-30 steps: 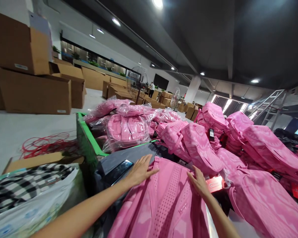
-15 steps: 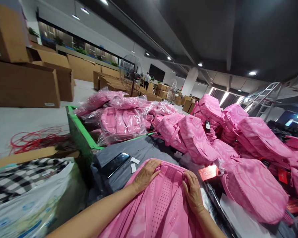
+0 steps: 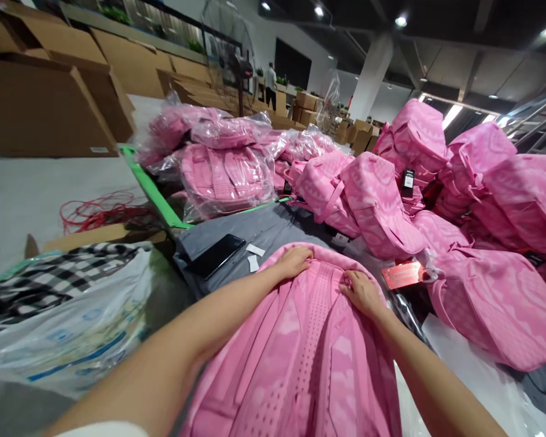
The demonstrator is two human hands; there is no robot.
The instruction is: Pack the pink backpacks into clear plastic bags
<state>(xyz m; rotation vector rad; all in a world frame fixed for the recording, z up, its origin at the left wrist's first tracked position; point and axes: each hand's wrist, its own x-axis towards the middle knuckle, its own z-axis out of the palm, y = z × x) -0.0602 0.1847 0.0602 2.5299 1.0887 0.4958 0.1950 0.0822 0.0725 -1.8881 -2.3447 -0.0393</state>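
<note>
A pink backpack (image 3: 321, 315) lies in front of me with its padded back and shoulder straps facing up. My left hand (image 3: 295, 261) is closed on the backpack near its top edge, left of the dotted mesh panel, fingertips bent into the fabric. On the other side of that panel, my right hand (image 3: 361, 291) pinches the bag by the top of the right strap. Beneath the bag spreads a grey cloth (image 3: 268, 221), bearing a black phone (image 3: 216, 256) and small white paper slips (image 3: 253, 263) just left of the backpack.
Pink backpacks (image 3: 377, 203) are piled to the right, one with a red tag (image 3: 404, 275). Plastic-wrapped backpacks (image 3: 227, 176) lie behind, by a green-edged bin (image 3: 152, 191). At left are a checked cloth (image 3: 68, 279), red cord (image 3: 104, 212) and cardboard boxes (image 3: 40, 109). A person (image 3: 271, 85) stands far back.
The view has tilted down and come closer. More of the backpack's back now shows, and both hands have shifted along its top edge, still holding it.
</note>
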